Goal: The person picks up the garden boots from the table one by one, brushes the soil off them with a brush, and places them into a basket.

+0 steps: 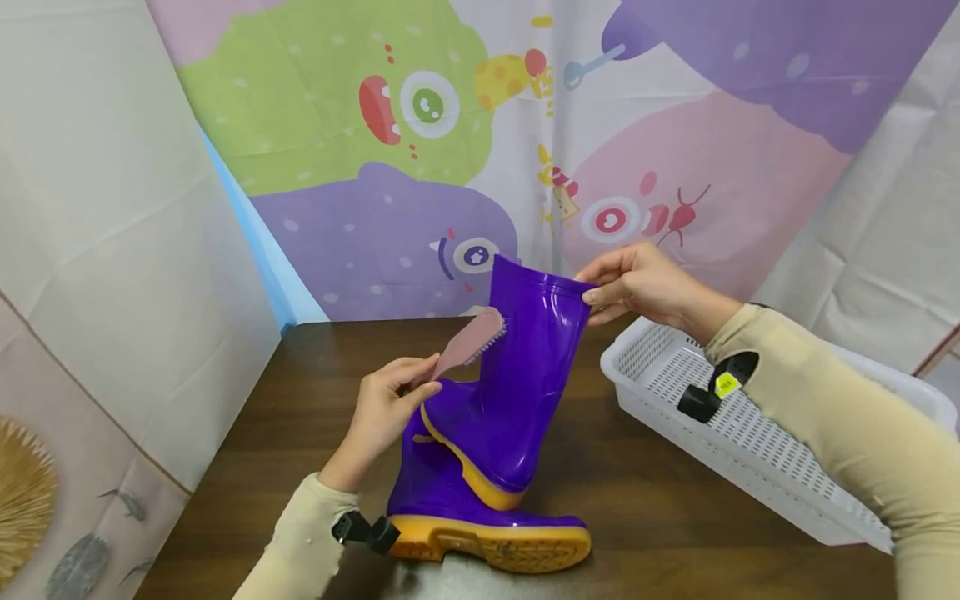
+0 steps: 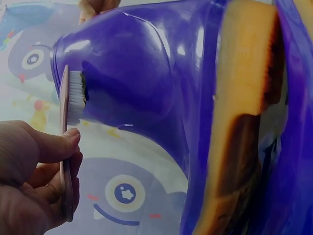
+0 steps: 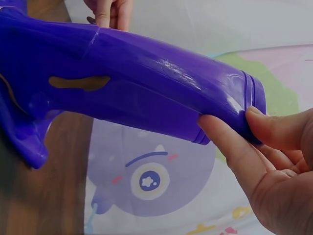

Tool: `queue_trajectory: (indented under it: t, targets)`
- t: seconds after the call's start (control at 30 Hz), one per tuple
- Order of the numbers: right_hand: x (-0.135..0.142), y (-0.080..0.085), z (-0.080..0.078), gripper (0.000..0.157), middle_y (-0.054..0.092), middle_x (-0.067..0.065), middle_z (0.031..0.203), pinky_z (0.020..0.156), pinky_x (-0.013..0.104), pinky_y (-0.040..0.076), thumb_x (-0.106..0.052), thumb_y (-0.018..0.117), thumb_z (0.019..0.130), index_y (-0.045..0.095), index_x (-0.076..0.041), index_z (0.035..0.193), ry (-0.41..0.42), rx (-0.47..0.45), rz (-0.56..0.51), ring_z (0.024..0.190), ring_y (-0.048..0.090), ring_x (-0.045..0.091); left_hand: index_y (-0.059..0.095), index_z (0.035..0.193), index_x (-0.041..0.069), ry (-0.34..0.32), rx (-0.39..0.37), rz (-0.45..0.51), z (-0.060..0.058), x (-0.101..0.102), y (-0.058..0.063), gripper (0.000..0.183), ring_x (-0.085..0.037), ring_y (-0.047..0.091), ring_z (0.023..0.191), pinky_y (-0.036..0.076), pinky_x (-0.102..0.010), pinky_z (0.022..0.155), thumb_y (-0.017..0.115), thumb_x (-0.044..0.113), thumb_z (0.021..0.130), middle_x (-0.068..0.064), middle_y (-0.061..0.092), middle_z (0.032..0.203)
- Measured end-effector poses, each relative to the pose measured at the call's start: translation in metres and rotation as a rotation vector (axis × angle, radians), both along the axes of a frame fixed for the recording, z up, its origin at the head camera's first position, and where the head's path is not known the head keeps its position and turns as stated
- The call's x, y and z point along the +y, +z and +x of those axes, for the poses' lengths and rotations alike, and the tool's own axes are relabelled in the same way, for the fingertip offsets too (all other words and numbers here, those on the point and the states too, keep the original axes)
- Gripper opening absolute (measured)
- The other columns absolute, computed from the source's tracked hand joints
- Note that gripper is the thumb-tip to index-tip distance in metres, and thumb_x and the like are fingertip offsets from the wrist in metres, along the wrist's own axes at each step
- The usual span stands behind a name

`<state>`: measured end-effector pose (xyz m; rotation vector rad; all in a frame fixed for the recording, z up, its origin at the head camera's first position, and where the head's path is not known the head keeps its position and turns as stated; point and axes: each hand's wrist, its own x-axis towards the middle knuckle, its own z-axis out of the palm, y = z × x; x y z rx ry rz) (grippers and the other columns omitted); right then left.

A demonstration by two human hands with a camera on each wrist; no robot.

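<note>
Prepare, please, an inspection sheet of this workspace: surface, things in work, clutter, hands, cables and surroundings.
Surface: dark brown table, wood-look.
Things in work: raised purple boot, tilted; lower purple boot on the table, orange sole showing; pink brush, bristles facing the raised boot's shaft.
Clutter: white perforated basket on the right, partly hidden by the sleeve.
Hands: left hand pinches the brush handle; right hand grips the raised boot's top rim.
Cables: nothing seen.
Surroundings: cartoon-print cloth behind; pale sheet on the left.
</note>
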<state>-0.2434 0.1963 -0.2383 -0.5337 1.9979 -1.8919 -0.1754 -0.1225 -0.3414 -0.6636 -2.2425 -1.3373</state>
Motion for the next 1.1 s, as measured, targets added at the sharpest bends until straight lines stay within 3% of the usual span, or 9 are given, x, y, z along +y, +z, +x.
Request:
queue_trajectory:
  t: [0.23, 0.73, 1.1]
  targets:
    - [-0.001, 0.003, 0.001, 0.028, 0.069, 0.011, 0.079, 0.064, 0.043, 0.051, 0.017, 0.057, 0.079, 0.072, -0.006, 0.083, 0.002, 0.026, 0.004, 0.069, 0.066, 0.020, 0.069, 0.105, 0.001, -0.001, 0.044, -0.043, -0.021, -0.009, -0.027, 0.031, -0.017, 0.057, 0.070, 0.045, -0.023, 0.056, 0.071, -0.002, 0.075, -0.009, 0.067, 0.091]
    - [0.004, -0.001, 0.002, 0.026, 0.069, 0.010, 0.079, 0.062, 0.040, 0.052, 0.016, 0.060, 0.078, 0.072, -0.006, 0.083, 0.018, 0.038, -0.016, 0.068, 0.066, 0.021, 0.069, 0.104, 0.001, 0.028, 0.026, -0.165, -0.022, -0.019, -0.034, 0.032, -0.014, 0.058, 0.071, 0.047, -0.023, 0.059, 0.073, -0.004, 0.073, -0.005, 0.067, 0.088]
    - [0.008, -0.004, 0.001, 0.024, 0.069, 0.012, 0.080, 0.063, 0.040, 0.052, 0.016, 0.059, 0.079, 0.072, -0.003, 0.084, 0.032, 0.023, -0.043, 0.069, 0.066, 0.023, 0.070, 0.102, 0.003, 0.090, -0.025, -0.160, -0.024, -0.037, -0.041, 0.029, -0.013, 0.053, 0.068, 0.044, -0.021, 0.057, 0.073, -0.003, 0.074, -0.006, 0.067, 0.089]
